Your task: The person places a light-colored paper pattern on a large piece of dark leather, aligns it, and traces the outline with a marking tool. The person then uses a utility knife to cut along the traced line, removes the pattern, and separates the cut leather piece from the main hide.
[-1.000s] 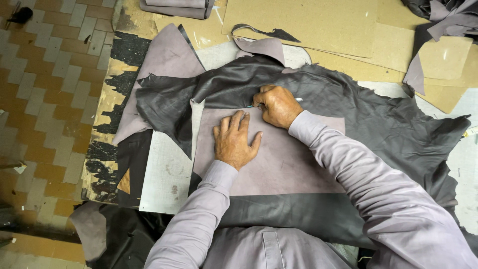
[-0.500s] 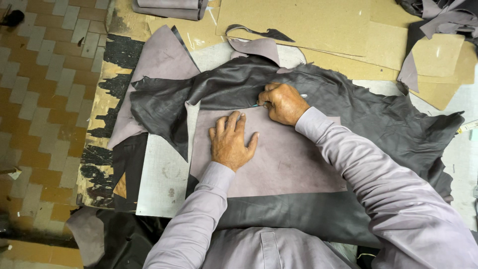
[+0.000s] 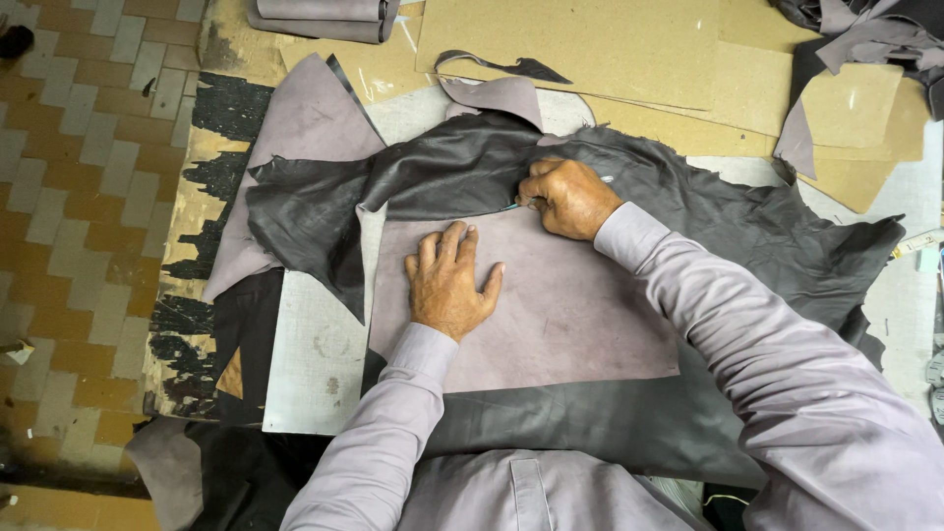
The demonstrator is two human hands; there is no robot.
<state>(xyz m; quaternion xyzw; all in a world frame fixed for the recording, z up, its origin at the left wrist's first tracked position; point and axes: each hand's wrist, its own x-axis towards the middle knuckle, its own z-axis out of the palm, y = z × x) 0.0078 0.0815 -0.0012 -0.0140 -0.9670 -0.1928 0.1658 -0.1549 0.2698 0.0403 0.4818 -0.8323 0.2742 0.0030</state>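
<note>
Nearest, the left hand [image 3: 447, 285] lies flat, fingers spread, pressing the mauve pattern piece [image 3: 551, 305] onto the dark leather hide [image 3: 747, 226] on the table [image 3: 315, 364]. Farther, at the pattern's far edge, the right hand [image 3: 565, 197] has its grip closed on a thin tool [image 3: 513, 205].

I see the left hand [image 3: 447, 285] pressed flat, fingers spread, on a mauve rectangular pattern piece [image 3: 551, 315] lying over dark grey leather [image 3: 747, 226]. The right hand [image 3: 568, 197] is fisted at the pattern's top edge, gripping a small tool [image 3: 602, 180], mostly hidden. Cardboard sheets [image 3: 590, 44] lie beyond.
</note>
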